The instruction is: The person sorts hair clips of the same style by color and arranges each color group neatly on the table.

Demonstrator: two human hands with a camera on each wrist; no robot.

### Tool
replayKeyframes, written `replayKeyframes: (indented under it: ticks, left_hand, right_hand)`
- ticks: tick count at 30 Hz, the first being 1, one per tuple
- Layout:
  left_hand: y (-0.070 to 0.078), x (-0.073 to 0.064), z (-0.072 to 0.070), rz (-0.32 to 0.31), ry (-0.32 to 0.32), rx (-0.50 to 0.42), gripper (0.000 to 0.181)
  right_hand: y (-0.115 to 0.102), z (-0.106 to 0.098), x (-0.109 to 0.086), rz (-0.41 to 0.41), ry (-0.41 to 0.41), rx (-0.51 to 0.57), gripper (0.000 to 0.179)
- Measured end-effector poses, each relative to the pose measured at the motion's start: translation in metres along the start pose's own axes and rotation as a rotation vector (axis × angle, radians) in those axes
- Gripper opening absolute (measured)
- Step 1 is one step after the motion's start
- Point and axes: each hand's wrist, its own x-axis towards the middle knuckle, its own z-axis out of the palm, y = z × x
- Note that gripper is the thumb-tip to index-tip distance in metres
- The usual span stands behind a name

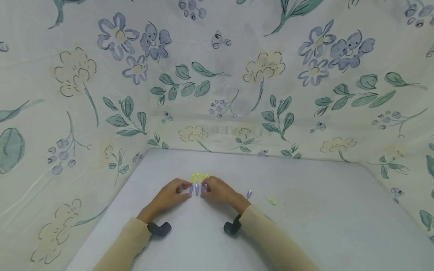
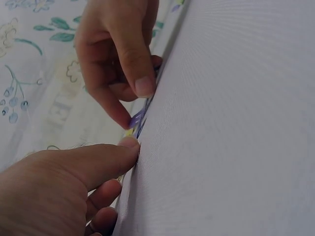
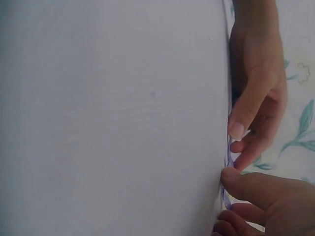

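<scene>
Several yellow hair clips (image 1: 198,177) lie side by side in a row on the white table. Three purple hair clips (image 1: 197,190) form a second row just nearer to me. My left hand (image 1: 171,194) holds the leftmost purple clip (image 1: 191,189) by its two ends, between thumb and index finger. At the other end of that row, my right hand (image 1: 218,191) pinches the rightmost purple clip (image 1: 203,188) the same way and partly covers the last yellow one. In the left wrist view, a purple clip (image 2: 136,119) shows edge-on between both hands.
Another purple clip (image 1: 249,194) lies right of my right wrist, partly behind it. Farther right is a single light green-yellow clip (image 1: 270,200). Floral cloth (image 1: 217,94) hangs behind and along the sides of the white table (image 1: 322,218).
</scene>
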Motion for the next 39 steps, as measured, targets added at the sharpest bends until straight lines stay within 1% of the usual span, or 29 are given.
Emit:
replayKeyframes:
  ticks: [8, 16, 24, 27, 31, 34, 39]
  left_hand:
    - [0.0028, -0.0004, 0.0001, 0.001, 0.007, -0.007, 0.040]
    - [0.0023, -0.0019, 0.0021, -0.001, 0.011, -0.012, 0.040]
    - [0.0010, -0.0021, 0.0024, 0.011, 0.009, -0.019, 0.040]
    - [-0.0008, -0.0018, 0.0017, 0.015, 0.005, -0.014, 0.040]
    - [-0.0025, -0.0018, -0.0003, 0.030, 0.017, -0.013, 0.040]
    - [-0.0025, -0.0020, -0.0010, 0.038, 0.019, -0.018, 0.040]
    - [-0.0018, -0.0020, -0.0006, 0.035, 0.015, -0.020, 0.040]
  right_hand:
    - [-0.0005, -0.0006, 0.0012, 0.028, -0.015, -0.020, 0.045]
    - [0.0021, 0.0005, 0.0008, 0.001, -0.021, -0.032, 0.045]
    - [0.0010, -0.0014, -0.0048, -0.025, -0.023, -0.043, 0.046]
    - [0.0018, -0.0016, -0.0046, -0.041, -0.021, -0.041, 0.046]
    - [0.0030, -0.0009, -0.0024, -0.064, -0.024, -0.037, 0.046]
    - [0.0037, -0.0005, -0.0009, -0.060, -0.029, -0.029, 0.047]
    - [0.0040, -0.0027, -0.0016, -0.052, -0.034, -0.016, 0.049]
